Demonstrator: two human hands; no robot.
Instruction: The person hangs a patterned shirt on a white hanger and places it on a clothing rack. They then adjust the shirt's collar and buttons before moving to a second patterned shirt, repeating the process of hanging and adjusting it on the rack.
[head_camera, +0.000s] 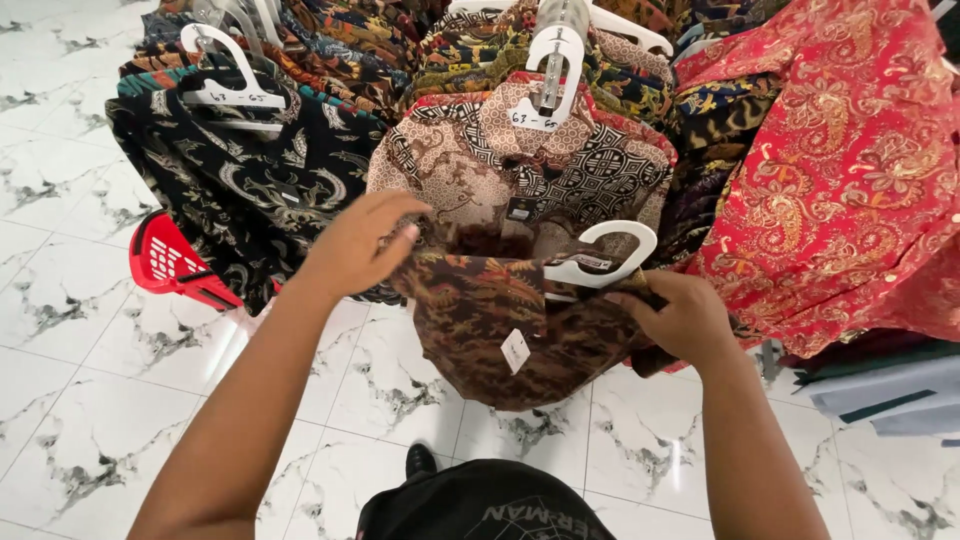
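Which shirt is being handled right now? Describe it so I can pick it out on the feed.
Start at the crowded rack of patterned shirts above the white marble floor. In front of it, the left hand and right hand hold one dark brown shirt. Only it hangs low, on a white hanger, with a small white tag.

white marble-veined tile floor (90, 330); red plastic basket (170, 262) resting on it.

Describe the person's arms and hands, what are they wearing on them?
Both forearms are bare, with no sleeves reaching them. The left hand and the right hand wear no gloves, and no ring, watch or bracelet shows on the parts in view. At the bottom edge a black top with pale printed lettering and a web-like line pattern is visible, and a black shoe below.
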